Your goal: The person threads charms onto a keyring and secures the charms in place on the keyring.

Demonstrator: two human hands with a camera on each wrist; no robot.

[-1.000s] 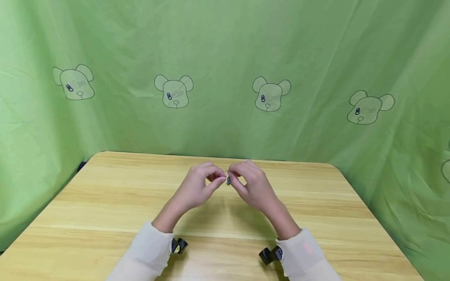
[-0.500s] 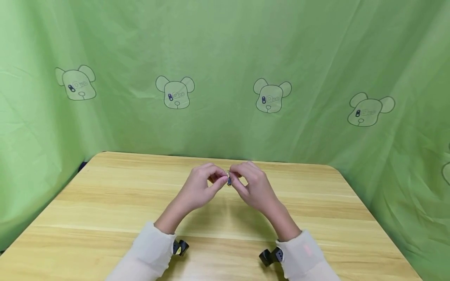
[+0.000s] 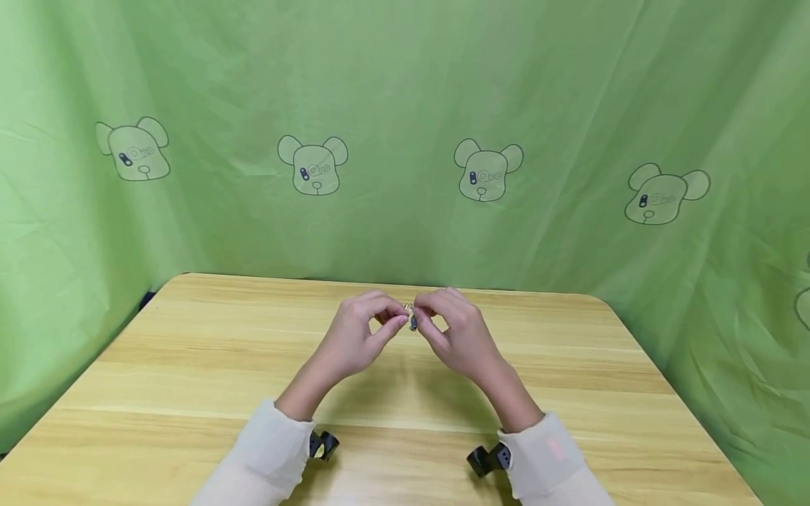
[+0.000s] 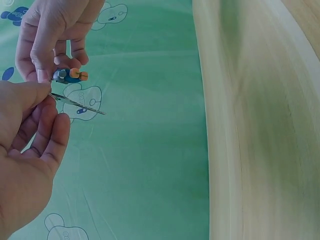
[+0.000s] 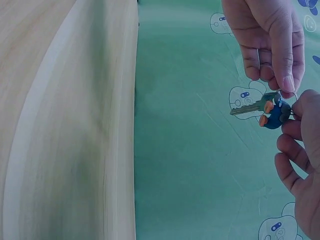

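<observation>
My left hand (image 3: 357,337) and right hand (image 3: 460,339) meet fingertip to fingertip above the far part of the table. In the left wrist view, a metal key (image 4: 80,104) sticks out from the pinched thumb and forefinger of the left hand. A small blue figure charm (image 5: 275,119) with orange feet hangs at the right hand's fingertips, overlapping the key in the right wrist view. Thin wire of a key ring (image 5: 295,95) shows between the hands; the right thumb and finger pinch it by the charm. Fingers hide the key's head.
The light wooden table (image 3: 405,450) has rounded far corners. Behind it and at both sides hangs a green curtain (image 3: 405,232) printed with bear heads. Black wrist cameras (image 3: 484,461) stick out from the pale sleeves (image 3: 268,450).
The left fingertips move in against the right ones, then draw back slightly left. The charm shifts a little at the right fingertips; both forearms stay nearly still.
</observation>
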